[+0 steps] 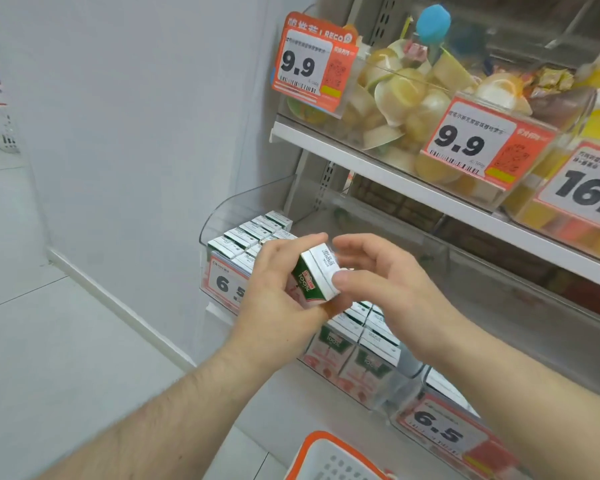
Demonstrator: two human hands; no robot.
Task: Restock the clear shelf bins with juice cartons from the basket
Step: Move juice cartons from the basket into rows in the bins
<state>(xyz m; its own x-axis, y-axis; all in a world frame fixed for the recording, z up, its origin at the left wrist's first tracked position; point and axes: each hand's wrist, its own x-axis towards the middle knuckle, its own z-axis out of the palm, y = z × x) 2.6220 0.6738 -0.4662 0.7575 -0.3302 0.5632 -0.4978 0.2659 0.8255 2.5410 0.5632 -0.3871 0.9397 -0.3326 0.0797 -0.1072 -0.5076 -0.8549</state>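
Observation:
A small green and white juice carton (317,277) is held tilted above the clear shelf bin (222,207). My left hand (274,289) grips it from the left, fingers curled round its side. My right hand (371,271) meets it from the right, thumb pressed on its white top edge, the other fingers loosely spread behind it. Several like cartons (253,233) stand in rows at the bin's left end, and more cartons (361,355) fill its front below my hands. Only the orange rim of the white basket (323,455) shows at the bottom edge.
A 6.5 price tag (227,282) hangs on the bin front, and a second 6.5 tag (437,427) on a neighbouring bin to the right. The upper shelf (378,164) carries clear bins of jelly cups with 9.9 tags. A white wall panel stands at left.

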